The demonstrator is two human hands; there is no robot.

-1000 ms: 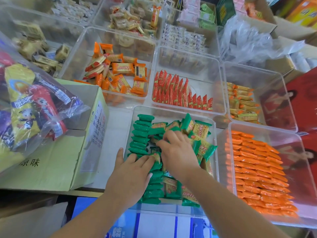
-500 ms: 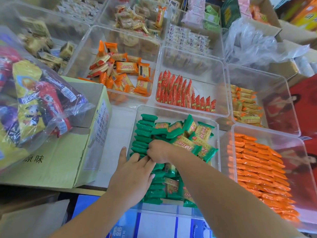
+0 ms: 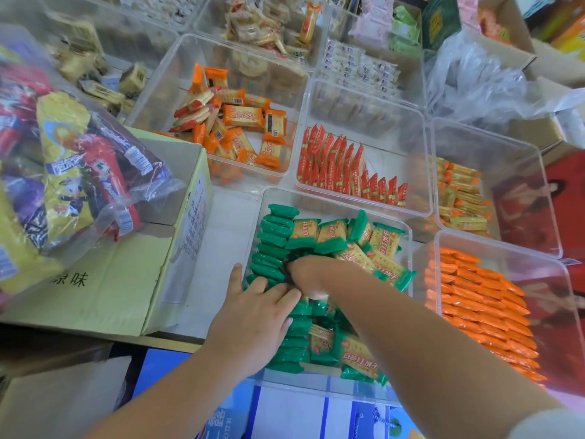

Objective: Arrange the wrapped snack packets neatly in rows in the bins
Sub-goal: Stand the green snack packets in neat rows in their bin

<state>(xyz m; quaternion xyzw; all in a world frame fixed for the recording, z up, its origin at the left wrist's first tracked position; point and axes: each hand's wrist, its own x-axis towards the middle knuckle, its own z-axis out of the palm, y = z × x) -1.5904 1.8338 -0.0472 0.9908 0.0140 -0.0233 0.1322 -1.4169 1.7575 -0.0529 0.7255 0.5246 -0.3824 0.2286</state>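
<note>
A clear bin (image 3: 332, 198) in front of me holds green wrapped snack packets. Along its left side they stand on edge in a row (image 3: 275, 236); on the right, loose green packets (image 3: 373, 248) lie in a heap. My left hand (image 3: 253, 315) rests with spread fingers on the near part of the row. My right hand (image 3: 313, 277) is just beyond it at the row's middle. Its fingers curl down around green packets, and their tips are hidden among the wrappers.
A cardboard box (image 3: 110, 280) with a bag of mixed snacks (image 3: 63, 153) on top stands at the left. Neighbouring clear bins hold rowed orange packets (image 3: 481, 299), red packets (image 3: 348, 172), loose orange packets (image 3: 240, 122) and yellow crackers (image 3: 459, 191).
My right hand moved left from the loose heap to the row and curled its fingers. My left hand stayed on the row.
</note>
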